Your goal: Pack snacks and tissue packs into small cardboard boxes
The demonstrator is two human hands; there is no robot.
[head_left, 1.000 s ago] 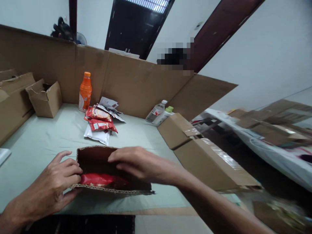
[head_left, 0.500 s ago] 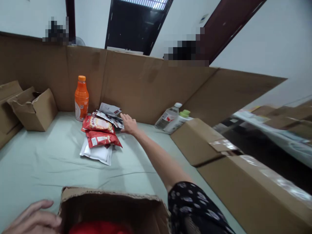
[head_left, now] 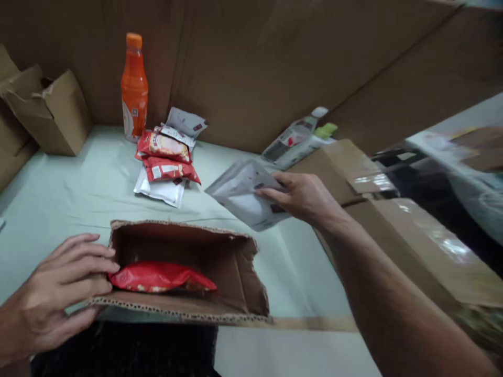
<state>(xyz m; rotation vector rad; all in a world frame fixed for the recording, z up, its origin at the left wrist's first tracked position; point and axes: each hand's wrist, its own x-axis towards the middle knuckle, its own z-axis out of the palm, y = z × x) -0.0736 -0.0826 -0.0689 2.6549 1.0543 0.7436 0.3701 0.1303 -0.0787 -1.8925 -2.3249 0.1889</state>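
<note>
In my right hand (head_left: 304,196) a pale silver-grey pouch (head_left: 251,196) is pinched between thumb and fingers, held above the table right of the pile. My left hand (head_left: 65,293) grips the left end of an open cardboard box (head_left: 247,277), fingers along its side and thumb low by the front edge. Inside that box lies a red snack packet (head_left: 161,276), near the left end. Beyond the box is a pile: a white pouch (head_left: 161,191) at the front, a red packet (head_left: 173,171), another red packet (head_left: 167,146), and grey pouches (head_left: 186,121) at the back.
An orange bottle (head_left: 134,91) stands behind the pile. Smaller cardboard boxes (head_left: 65,118) are at the left. A clear bottle (head_left: 293,137) and a green-capped bottle (head_left: 324,132) lean at the back right, by taped cartons (head_left: 412,251). A cardboard wall (head_left: 243,68) closes the back.
My right hand has lifted a grey pouch off the back of the pile and brought it right and nearer. My left hand has closed on the box's end. The view has tilted down.
</note>
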